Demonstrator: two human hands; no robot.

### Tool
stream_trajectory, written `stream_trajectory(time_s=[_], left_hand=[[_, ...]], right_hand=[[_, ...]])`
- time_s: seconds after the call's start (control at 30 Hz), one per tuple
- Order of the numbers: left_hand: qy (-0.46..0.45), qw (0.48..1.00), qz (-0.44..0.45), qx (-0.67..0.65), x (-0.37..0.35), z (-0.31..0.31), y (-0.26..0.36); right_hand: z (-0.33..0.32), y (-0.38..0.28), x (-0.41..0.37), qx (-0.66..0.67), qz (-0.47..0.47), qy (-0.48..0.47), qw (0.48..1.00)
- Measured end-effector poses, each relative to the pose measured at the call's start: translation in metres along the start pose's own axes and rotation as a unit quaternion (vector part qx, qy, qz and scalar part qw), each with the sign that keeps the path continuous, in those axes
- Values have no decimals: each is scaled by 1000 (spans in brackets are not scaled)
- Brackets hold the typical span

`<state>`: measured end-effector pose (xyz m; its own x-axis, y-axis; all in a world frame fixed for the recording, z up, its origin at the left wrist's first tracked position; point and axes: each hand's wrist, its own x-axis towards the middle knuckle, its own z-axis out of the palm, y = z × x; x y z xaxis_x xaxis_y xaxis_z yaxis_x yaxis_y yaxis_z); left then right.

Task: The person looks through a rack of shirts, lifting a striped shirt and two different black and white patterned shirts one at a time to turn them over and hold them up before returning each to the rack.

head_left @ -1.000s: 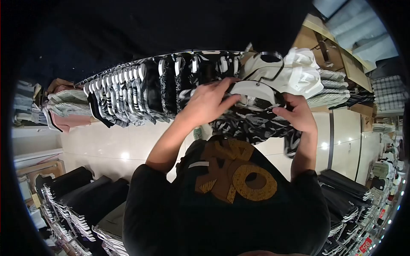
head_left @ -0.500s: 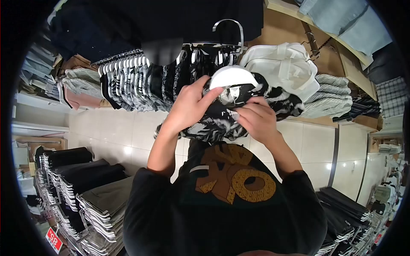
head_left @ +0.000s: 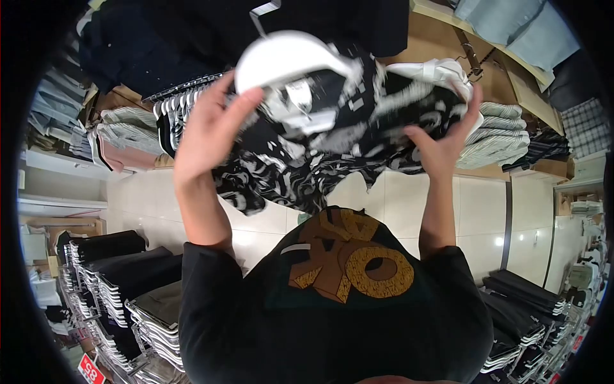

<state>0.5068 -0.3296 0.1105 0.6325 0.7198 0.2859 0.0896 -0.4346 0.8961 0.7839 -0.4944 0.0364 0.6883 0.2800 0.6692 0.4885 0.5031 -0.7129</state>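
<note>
A black-and-white patterned shirt (head_left: 345, 137) hangs spread out in front of me on a white hanger (head_left: 288, 54), slightly blurred by motion. The hanger's metal hook (head_left: 264, 9) points up and away. My left hand (head_left: 208, 131) grips the hanger's left end with the shirt's shoulder, its thumb on top and its other fingers behind. At the shirt's right side is my right hand (head_left: 442, 144), thumb and fingers wide apart, the fingertips beside the sleeve. Tags (head_left: 299, 96) show inside the collar.
Behind the shirt, a rail holds several garments on white hangers (head_left: 176, 112). Striped shirts (head_left: 502, 134) hang at right, beside a white bag (head_left: 441, 70). Dark trousers on hanger racks (head_left: 131, 269) stand at lower left, more trousers (head_left: 524, 304) at lower right.
The hanger and shirt have swung up and left, and the shirt is spread wider. My left hand moved left with the hanger; my right hand left the collar and moved right, its fingers opening.
</note>
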Motion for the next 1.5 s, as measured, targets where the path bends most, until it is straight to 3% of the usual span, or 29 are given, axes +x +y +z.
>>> stream_trajectory(time_s=[0.07, 0.13, 0.2, 0.3, 0.33, 0.37, 0.4, 0.47, 0.5, 0.53, 0.57, 0.6, 0.63, 0.67, 0.73, 0.77, 0.8, 0.87, 0.93, 1.07, 1.1, 1.13, 1.2, 1.27, 1.33, 1.4, 1.43, 1.47, 1.5], left_hand=[[67, 996, -8, -63, 7, -28, -8], [82, 984, -27, -154, 13, -50, -16], [93, 985, -44, -138, 14, -72, -29], [155, 983, -68, -69, 5, -96, -50], [187, 978, -90, -20, 0, -99, -57], [156, 986, -35, -41, -6, -100, -65], [145, 989, 15, 10, -10, -86, -55], [130, 983, 93, 85, -17, -66, -59], [105, 984, 88, 116, -24, -55, -66], [75, 993, 37, 87, -33, -39, -67], [29, 997, -24, 71, -42, -28, -73], [-24, 990, 44, 130, -44, -9, -76], [-23, 994, 49, 94, -47, 15, -85], [-70, 993, 32, 87, -49, 28, -89], [-68, 996, 52, 15, -53, 63, -84], [-71, 994, 63, 49, -54, 73, -82], [-77, 996, -25, 46, -61, 82, -77], [-89, 990, -74, 75, -64, 93, -78], [-81, 991, -52, 93, -64, 97, -83], [-64, 992, -87, 66, -62, 103, -101], [-64, 994, -25, 87, -61, 102, -113], [-64, 992, 37, 107, -60, 101, -122], [-81, 992, 3, 93, -55, 98, -117], [-12, 999, -2, -48, -52, 99, -116], [-21, 998, -26, -54, -51, 96, -130], [-36, 977, -131, -163, -49, 94, -135], [-34, 964, -154, -214, -48, 92, -130], [-33, 964, -154, -213, -46, 92, -130], [-29, 958, -160, -238, -44, 93, -130]], right_hand=[[-21, 52, -23, 16, 248, -256, 934], [-12, 62, -54, -17, 313, -350, 883], [-16, 63, -63, -121, 484, -529, 687], [-91, 140, -117, -104, 467, -502, 720], [-118, 160, -117, -213, 426, -567, 671], [-129, 168, -117, -318, 377, -621, 609], [-117, 137, -97, -251, 427, -618, 611], [-84, 83, -92, 41, 562, -310, 766], [-50, 28, -69, 193, 607, -226, 737], [-49, 53, -69, 263, 675, -173, 667], [-39, 64, -80, 137, 494, -241, 824], [-28, 74, -92, 0, 273, -291, 917], [-13, 79, -91, 0, 272, -292, 917], [5, 87, -86, 171, 428, -252, 851], [32, 97, -81, 471, 656, -131, 576], [38, 90, -80, 514, 640, -127, 557], [45, 81, -75, 557, 621, -123, 537], [59, 74, -68, 526, 647, -54, 549], [67, 72, -65, 414, 647, 11, 641], [61, 93, -75, 475, 645, 6, 598], [58, 98, -75, 475, 644, 7, 599], [52, 107, -76, 473, 639, -12, 607], [58, 90, -68, 471, 633, -29, 615], [74, 52, -53, 364, 642, 47, 673], [57, 76, -72, 358, 642, -17, 678], [46, 74, -93, 297, 519, -122, 792], [41, 68, -98, 176, 465, -206, 843], [40, 59, -105, 177, 466, -207, 842], [42, 49, -115, 107, 349, -257, 895]])
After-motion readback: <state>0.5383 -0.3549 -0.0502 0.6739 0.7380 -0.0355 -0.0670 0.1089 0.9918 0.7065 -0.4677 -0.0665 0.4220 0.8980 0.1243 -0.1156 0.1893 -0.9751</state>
